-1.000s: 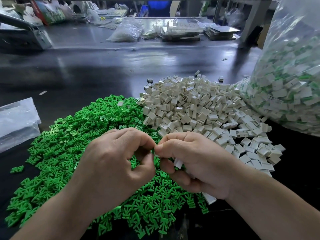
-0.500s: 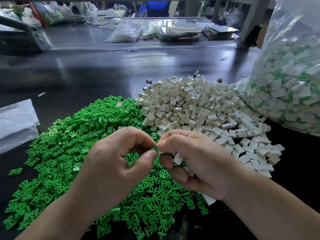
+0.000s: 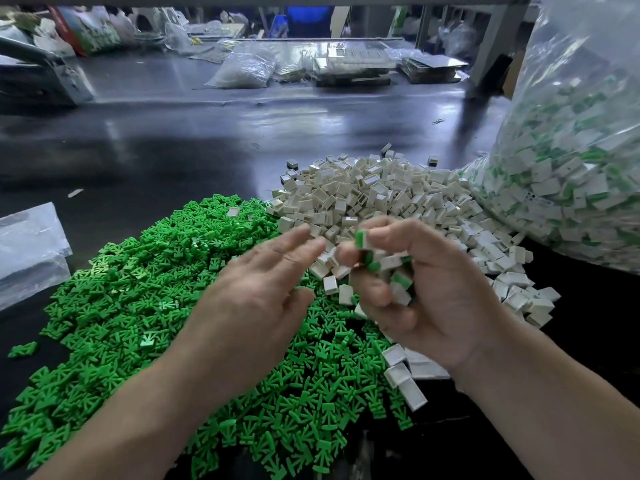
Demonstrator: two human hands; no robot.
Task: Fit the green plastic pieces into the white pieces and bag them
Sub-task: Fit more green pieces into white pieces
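A dark, glossy tabletop (image 3: pixel 180 147) stretches away, mirroring pale light in streaks. Toward its far end lie clear plastic bags (image 3: pixel 242 69) and stacked flat trays (image 3: pixel 353 65). A grey metal post (image 3: pixel 493 43) stands at right, and a grey machine (image 3: pixel 38 77) sits at left.

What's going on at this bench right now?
A person is fitting parts together by hand on a dark table. The right hand grips a handful of fitted pieces, fingers curled round them. The left hand is open and holds nothing, above the heap of green pieces. The heap of white pieces lies beyond it. A large clear bag at the right holds many fitted ones; this handful is not yet in it.
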